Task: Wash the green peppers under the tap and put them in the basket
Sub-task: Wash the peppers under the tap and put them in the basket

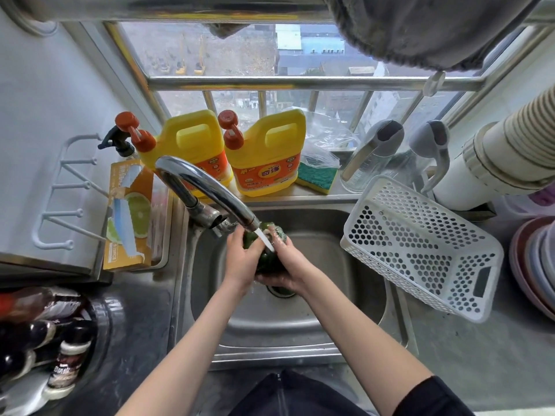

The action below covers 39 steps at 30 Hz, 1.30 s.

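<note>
Both hands, left hand (244,256) and right hand (288,265), clasp a green pepper (267,261) under the running tap (210,190). The white basket (420,247) sits tilted on the sink (300,325) rim.

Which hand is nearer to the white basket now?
Right. The right hand holds the green pepper on the side toward the white basket; the left hand grips its far side, under the tap.

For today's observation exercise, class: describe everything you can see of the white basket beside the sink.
The white basket looks like plastic, rectangular, its walls and floor pierced with round holes in panels. A slot handle is cut into its near end wall. It sits tilted to the right of the sink, one long edge overhanging the basin, the rest on the counter. Nothing can be seen inside it. Neither hand touches it; whether it touches the glass jug behind it cannot be told.
</note>
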{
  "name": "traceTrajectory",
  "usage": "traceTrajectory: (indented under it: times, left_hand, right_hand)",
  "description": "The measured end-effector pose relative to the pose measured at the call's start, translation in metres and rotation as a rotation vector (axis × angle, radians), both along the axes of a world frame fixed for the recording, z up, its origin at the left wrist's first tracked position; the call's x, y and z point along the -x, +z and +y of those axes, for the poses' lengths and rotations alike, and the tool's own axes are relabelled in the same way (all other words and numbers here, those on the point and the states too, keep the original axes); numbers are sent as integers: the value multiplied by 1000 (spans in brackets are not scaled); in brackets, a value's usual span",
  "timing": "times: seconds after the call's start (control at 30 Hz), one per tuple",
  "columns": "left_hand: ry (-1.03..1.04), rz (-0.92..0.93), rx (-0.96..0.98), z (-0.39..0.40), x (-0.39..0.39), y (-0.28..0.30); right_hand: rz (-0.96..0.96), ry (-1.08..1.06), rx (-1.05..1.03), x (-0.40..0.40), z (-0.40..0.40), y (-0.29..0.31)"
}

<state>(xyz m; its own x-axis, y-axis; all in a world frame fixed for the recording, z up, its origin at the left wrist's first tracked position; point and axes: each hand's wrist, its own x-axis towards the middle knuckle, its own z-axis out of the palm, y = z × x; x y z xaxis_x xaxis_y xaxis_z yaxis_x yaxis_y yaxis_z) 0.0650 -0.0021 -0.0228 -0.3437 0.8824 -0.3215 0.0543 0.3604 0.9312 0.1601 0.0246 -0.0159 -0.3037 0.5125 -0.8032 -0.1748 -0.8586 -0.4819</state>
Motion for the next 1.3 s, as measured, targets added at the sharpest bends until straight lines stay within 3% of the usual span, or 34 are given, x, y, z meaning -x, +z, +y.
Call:
traceTrajectory:
  times: [0.07,0.1,0.2,0.33,0.5,0.63,0.73,0.87,0.97,1.1,1.17,1.3]
  left_hand:
    - [-61,165,-35,1,1,1]
    - [-58,149,-23,2,3,1]
    - [-55,-208,178,3,13,1]
    - [-25,-675,550,-3,29,4]
    - [49,-941,558,-6,34,1]
    - [139,-922,486,-1,22,-1]
    - [78,-856,505,-1,19,0]
    - [-28,-1045,459,-13,23,-8]
    - [-39,-1062,314,-19,19,-2]
    - [-123,-981,81,-20,25,-1]
    - [-122,-906,91,-20,27,1]
    - [-25,-826,159,-16,21,6]
  right_hand:
    - [-148,36,-110,2,-6,2]
    - [-259,72,-178,1,-9,6]
    - [-453,226,-386,-13,-14,13]
    - [-359,386,-546,-24,-24,10]
    - [-279,421,-812,-17,-41,-3]
    - [-425,232,-831,-14,-38,-4]
    - [-496,34,-808,-21,-24,-2]
    - [-303,-63,-690,-17,-8,5]
    - [-337,-14,-561,-18,-4,6]
    - [-140,23,-242,-20,-9,12]
    - [-104,11,-199,-23,-9,14]
    - [-236,73,-255,-31,-3,12]
